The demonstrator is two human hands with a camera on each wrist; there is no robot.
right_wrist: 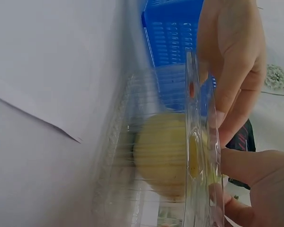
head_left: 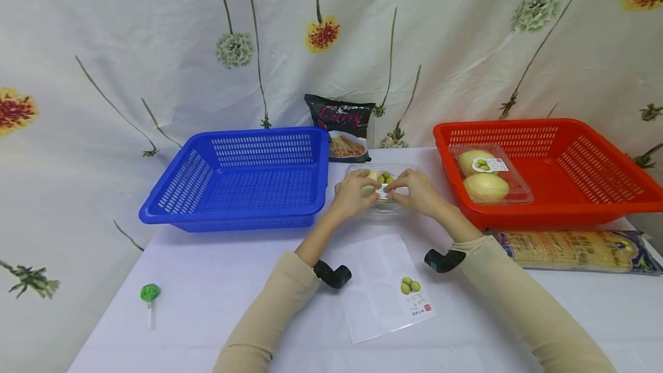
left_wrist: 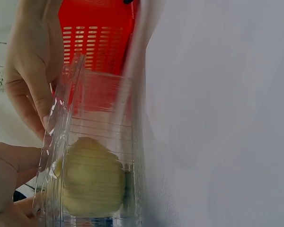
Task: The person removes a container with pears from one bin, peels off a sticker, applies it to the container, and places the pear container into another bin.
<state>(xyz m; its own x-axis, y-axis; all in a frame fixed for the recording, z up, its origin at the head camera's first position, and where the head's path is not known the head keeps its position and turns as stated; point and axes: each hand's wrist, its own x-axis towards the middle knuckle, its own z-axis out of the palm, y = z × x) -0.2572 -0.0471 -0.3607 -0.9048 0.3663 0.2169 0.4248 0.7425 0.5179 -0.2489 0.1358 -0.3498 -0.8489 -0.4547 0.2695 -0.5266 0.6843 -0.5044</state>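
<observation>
A clear plastic clamshell box [head_left: 384, 208] stands on the table between the baskets, its lid down. Through its ribbed wall shows a round, pale yellow fruit [left_wrist: 93, 177]. On top of the lid lies a white sticker [head_left: 384, 191] printed with green fruits, partly covered by fingers. From the left, my left hand [head_left: 354, 195] touches the sticker with thumb and fingertips. My right hand [head_left: 420, 193] presses its other side the same way. Nearer to me, a sticker sheet [head_left: 380, 298] with one printed label lies flat below the forearms.
A blue basket [head_left: 233, 220] stands left, a red basket [head_left: 544, 214] right, with a similar labelled fruit box [head_left: 510, 191] inside. Behind stands a black curry noodle packet [head_left: 344, 125]. A long pasta packet [head_left: 575, 251] and a green lollipop [head_left: 149, 293] lie on the table.
</observation>
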